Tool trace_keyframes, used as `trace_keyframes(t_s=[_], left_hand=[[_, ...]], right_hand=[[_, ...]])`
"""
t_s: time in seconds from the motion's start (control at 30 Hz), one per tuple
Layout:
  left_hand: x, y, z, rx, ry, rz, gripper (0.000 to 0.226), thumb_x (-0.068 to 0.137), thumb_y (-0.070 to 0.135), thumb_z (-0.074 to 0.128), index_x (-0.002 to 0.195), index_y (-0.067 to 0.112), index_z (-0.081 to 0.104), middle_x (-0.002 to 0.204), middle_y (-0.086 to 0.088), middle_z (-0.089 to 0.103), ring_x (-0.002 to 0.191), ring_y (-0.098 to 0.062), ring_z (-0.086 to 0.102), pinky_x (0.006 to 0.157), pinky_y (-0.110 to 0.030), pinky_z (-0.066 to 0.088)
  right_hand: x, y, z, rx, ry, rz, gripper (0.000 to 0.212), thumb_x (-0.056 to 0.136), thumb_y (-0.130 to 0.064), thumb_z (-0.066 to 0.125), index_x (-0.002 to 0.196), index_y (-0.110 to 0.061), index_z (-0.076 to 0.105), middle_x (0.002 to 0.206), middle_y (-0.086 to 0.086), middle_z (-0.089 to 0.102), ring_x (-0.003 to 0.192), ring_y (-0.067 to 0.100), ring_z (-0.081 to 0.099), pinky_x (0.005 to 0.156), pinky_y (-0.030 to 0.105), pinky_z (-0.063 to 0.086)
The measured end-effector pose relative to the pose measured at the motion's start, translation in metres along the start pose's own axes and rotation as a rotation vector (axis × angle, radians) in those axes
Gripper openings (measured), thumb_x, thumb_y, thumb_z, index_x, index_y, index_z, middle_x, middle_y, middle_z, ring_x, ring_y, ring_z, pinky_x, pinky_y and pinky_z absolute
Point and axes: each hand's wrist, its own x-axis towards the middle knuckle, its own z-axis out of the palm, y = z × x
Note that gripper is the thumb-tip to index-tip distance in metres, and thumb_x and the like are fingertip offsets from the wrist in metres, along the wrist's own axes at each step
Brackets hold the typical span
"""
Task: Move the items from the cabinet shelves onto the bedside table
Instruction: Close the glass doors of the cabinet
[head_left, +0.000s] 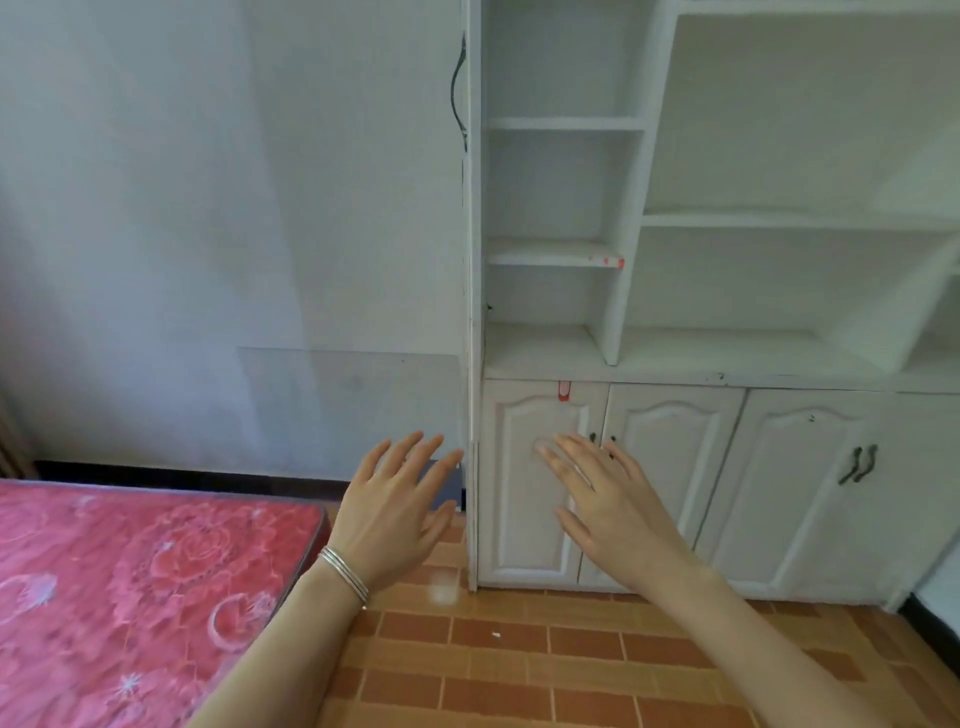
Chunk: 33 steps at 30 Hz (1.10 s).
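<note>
Cabinet (675, 332), white, fills the right side, its open shelves (556, 254) above and beyond both hands, well apart from the fingertips. Mattress (130, 597), red and floral, lies at lower left on the tiled floor (519, 670). Left hand (395, 514) and right hand (613, 509) are spread flat, fingers splayed, holding nothing, before the lower doors (535, 483). Silver bracelets (345, 571) circle the left wrist.

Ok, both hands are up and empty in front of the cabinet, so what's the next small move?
Probably look around for the bedside table: the open shelves that show hold nothing, the left hand and right hand are empty, and no table is in view. The lower doors are shut.
</note>
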Motion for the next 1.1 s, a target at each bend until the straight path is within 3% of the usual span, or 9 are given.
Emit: trace_keyframes(t_s=[0.07, 0.3, 0.43, 0.6, 0.8, 0.9, 1.1], left_hand=[[0.014, -0.010, 0.016, -0.015, -0.003, 0.034, 0.053, 0.086, 0.046, 0.037, 0.129, 0.021, 0.054, 0.130, -0.006, 0.057, 0.121, -0.027, 0.053, 0.099, -0.049, 0.041], [0.079, -0.052, 0.075, 0.004, -0.022, 0.061, 0.051, 0.084, 0.046, 0.039, 0.128, 0.024, 0.054, 0.131, -0.006, 0.057, 0.121, -0.027, 0.053, 0.099, -0.048, 0.040], [0.133, -0.068, 0.099, 0.031, -0.002, 0.113, 0.049, 0.086, 0.045, 0.037, 0.127, 0.025, 0.056, 0.130, -0.005, 0.058, 0.120, -0.026, 0.054, 0.100, -0.047, 0.037], [0.204, -0.100, 0.116, 0.064, 0.054, 0.176, 0.050, 0.087, 0.041, 0.039, 0.131, 0.022, 0.054, 0.137, -0.007, 0.052, 0.128, -0.026, 0.046, 0.110, -0.039, 0.027], [0.265, -0.118, 0.142, 0.105, 0.161, 0.504, 0.048, 0.088, 0.032, 0.048, 0.133, 0.019, 0.052, 0.145, -0.010, 0.042, 0.140, -0.027, 0.026, 0.114, -0.043, 0.020], [0.293, -0.123, 0.157, 0.109, 0.235, 0.653, 0.044, 0.085, 0.025, 0.054, 0.128, 0.017, 0.058, 0.141, -0.011, 0.047, 0.140, -0.027, 0.027, 0.115, -0.045, 0.019], [0.336, -0.131, 0.186, 0.095, 0.341, 0.784, 0.038, 0.083, 0.024, 0.051, 0.117, 0.016, 0.066, 0.131, -0.009, 0.057, 0.138, -0.025, 0.030, 0.117, -0.039, 0.011]], right_hand=[[0.010, 0.007, 0.016, -0.009, -0.009, 0.017, 0.064, 0.076, -0.025, 0.072, 0.134, -0.013, 0.048, 0.136, 0.008, 0.051, 0.127, 0.022, 0.045, 0.106, 0.043, 0.034], [0.061, 0.048, 0.071, -0.027, -0.007, 0.035, 0.062, 0.074, -0.026, 0.075, 0.130, -0.012, 0.052, 0.135, 0.008, 0.053, 0.126, 0.021, 0.047, 0.102, 0.046, 0.040], [0.103, 0.086, 0.105, -0.022, 0.017, 0.059, 0.062, 0.076, -0.025, 0.073, 0.132, -0.012, 0.048, 0.137, 0.008, 0.050, 0.128, 0.021, 0.042, 0.107, 0.041, 0.028], [0.160, 0.130, 0.139, 0.007, 0.050, 0.072, 0.063, 0.073, -0.023, 0.076, 0.129, -0.012, 0.050, 0.133, 0.008, 0.052, 0.126, 0.020, 0.042, 0.105, 0.039, 0.028], [0.191, 0.165, 0.165, -0.031, 0.041, 0.118, 0.061, 0.075, -0.025, 0.075, 0.129, -0.012, 0.051, 0.134, 0.008, 0.053, 0.126, 0.020, 0.044, 0.104, 0.044, 0.038], [0.195, 0.178, 0.176, -0.048, 0.041, 0.148, 0.060, 0.077, -0.025, 0.072, 0.131, -0.013, 0.048, 0.137, 0.007, 0.050, 0.128, 0.018, 0.039, 0.106, 0.041, 0.029], [0.193, 0.188, 0.188, -0.087, -0.009, 0.278, 0.064, 0.076, -0.023, 0.074, 0.132, -0.012, 0.048, 0.136, 0.009, 0.051, 0.125, 0.023, 0.048, 0.101, 0.047, 0.040]])
